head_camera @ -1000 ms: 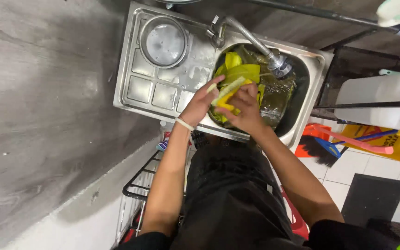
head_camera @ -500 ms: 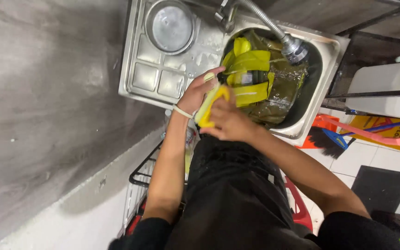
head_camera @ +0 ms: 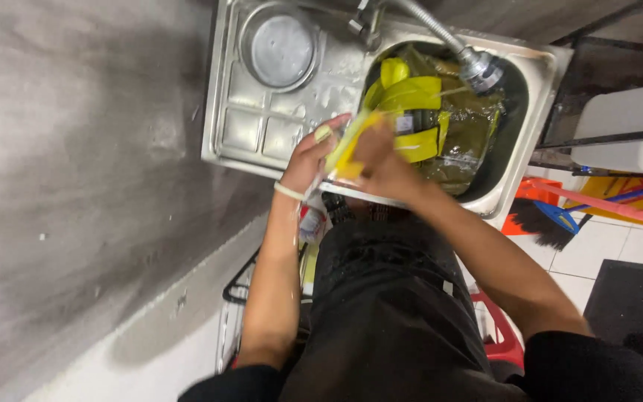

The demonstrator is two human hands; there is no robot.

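Both hands meet over the front rim of a steel sink [head_camera: 519, 186]. My left hand [head_camera: 312, 152] holds a flat yellow plastic piece [head_camera: 347, 147] by its lower edge, and my right hand [head_camera: 382, 162] presses on it from the right. Behind them the basin holds murky greenish water with several more yellow plastic parts [head_camera: 409, 100] piled in it. A flexible tap with a spray head [head_camera: 478, 67] hangs over the basin. A pale band circles my left wrist.
A round steel dish [head_camera: 280, 48] sits on the ribbed draining board [head_camera: 251, 130] to the left. A grey wall runs along the left. A wire rack [head_camera: 243, 286] stands under the sink. An orange brush and blue dustpan [head_camera: 552, 212] lie on the tiled floor, right.
My hands and the yellow piece have moved from over the basin toward the sink's front rim. The camera has shifted, so the sink sits higher in view.
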